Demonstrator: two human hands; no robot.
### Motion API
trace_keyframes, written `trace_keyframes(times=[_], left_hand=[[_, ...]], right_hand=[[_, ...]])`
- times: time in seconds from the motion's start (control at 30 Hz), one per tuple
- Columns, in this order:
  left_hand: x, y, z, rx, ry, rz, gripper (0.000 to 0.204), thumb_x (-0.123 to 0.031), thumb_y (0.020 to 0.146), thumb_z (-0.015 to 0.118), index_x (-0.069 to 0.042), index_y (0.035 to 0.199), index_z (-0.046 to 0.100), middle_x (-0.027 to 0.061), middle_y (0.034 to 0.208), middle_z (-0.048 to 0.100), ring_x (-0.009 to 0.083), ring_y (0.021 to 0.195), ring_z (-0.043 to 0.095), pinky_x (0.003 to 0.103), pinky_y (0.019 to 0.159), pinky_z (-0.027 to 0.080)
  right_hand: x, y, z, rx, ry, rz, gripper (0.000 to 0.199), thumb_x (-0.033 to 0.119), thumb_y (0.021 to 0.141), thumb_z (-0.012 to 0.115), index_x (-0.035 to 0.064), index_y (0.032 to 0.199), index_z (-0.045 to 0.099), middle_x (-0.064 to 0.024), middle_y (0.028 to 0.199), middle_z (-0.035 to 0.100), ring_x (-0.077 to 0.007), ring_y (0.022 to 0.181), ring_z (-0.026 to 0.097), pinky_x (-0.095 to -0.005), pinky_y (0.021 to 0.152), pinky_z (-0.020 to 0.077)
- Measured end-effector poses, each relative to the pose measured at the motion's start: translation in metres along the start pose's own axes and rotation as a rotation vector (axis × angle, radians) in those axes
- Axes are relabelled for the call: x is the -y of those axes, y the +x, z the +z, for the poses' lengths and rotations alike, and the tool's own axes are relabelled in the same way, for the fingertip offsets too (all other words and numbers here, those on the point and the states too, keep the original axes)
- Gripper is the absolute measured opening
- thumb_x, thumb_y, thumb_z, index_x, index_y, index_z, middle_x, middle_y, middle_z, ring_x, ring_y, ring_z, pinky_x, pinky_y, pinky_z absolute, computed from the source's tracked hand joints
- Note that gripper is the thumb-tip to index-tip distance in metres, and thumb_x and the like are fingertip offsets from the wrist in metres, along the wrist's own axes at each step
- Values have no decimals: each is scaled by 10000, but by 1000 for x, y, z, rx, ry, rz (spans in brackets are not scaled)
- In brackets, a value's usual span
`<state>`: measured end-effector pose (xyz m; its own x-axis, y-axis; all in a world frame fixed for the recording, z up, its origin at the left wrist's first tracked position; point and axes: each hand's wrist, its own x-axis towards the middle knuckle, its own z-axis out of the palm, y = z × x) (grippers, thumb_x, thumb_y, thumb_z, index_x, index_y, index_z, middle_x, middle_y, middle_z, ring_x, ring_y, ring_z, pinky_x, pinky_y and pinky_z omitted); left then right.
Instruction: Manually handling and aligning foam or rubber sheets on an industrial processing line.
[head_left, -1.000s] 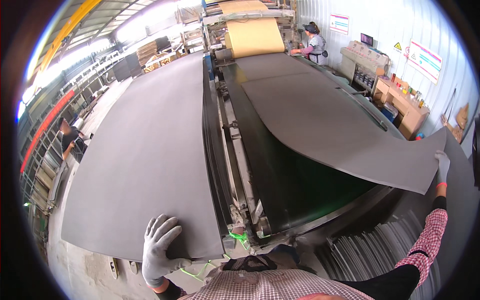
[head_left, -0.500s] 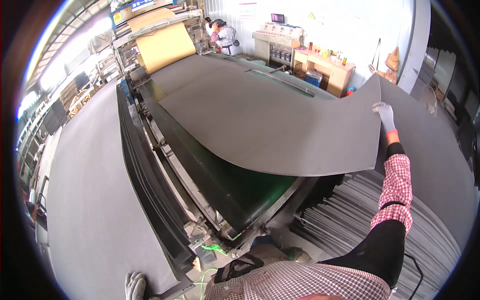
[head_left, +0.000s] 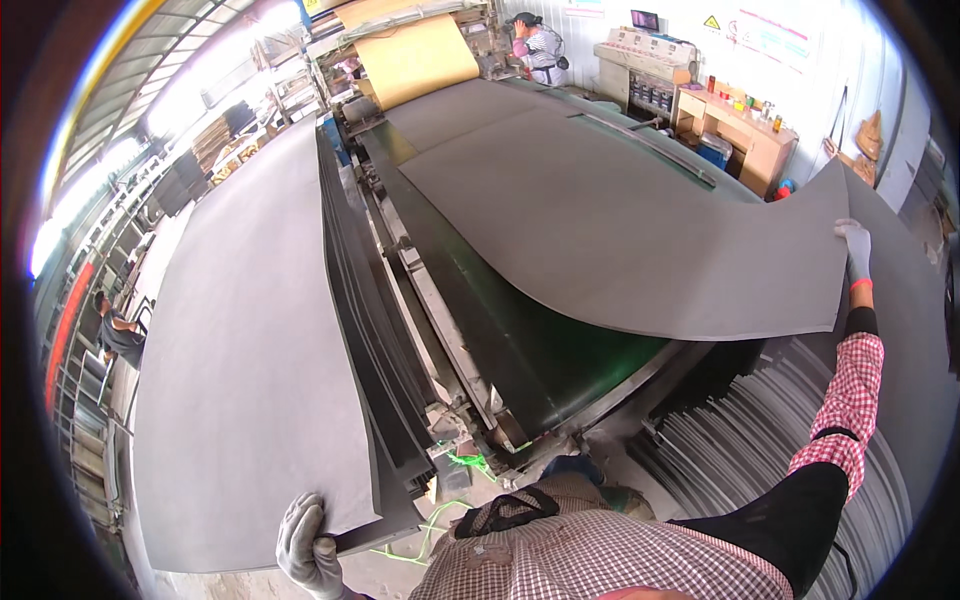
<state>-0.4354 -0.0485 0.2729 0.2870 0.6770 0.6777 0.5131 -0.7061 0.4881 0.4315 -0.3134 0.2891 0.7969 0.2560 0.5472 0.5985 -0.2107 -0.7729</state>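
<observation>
One wide sheet (head_left: pixel 640 230) | plain grey | thin | near end curved

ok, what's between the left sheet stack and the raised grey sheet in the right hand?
Head view, left to right: a metal rail, then a dark green surface, partly covered by the raised grey sheet.

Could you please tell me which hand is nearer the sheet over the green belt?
Right: the right hand holds the sheet by its raised edge; the left hand is off to the left, at the stack.
</observation>
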Motion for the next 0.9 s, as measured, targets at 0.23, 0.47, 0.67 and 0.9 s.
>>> trace_keyframes(times=[0.23,0.47,0.67,0.9], left_hand=[[4,-4,8,-170,171,157,462,-364,929,460,68,983,613,188,958,645,324,906,623,398,828,489],[-12,15,3,-139,276,201,432,-335,945,432,63,989,593,194,906,643,341,830,626,439,768,495],[-4,20,-12,-148,435,362,392,-289,947,428,71,1010,569,199,883,629,353,787,618,477,725,497],[-2,23,-8,-185,556,417,275,-123,825,477,69,990,583,195,865,631,354,764,619,482,714,499]], right_hand=[[23,-7,22,9,97,135,226,83,665,592,-16,863,642,-48,776,614,-123,683,552,-232,642,435],[83,1,34,-56,-7,-74,189,82,746,589,-16,897,647,-48,821,621,-99,722,551,-216,666,441],[98,7,-10,-254,-177,-81,221,117,805,572,-11,966,652,-77,919,646,-142,845,579,-253,785,446],[130,-21,-1,-271,-81,-92,199,89,804,577,-29,950,644,-72,898,642,-134,826,575,-243,775,447]])
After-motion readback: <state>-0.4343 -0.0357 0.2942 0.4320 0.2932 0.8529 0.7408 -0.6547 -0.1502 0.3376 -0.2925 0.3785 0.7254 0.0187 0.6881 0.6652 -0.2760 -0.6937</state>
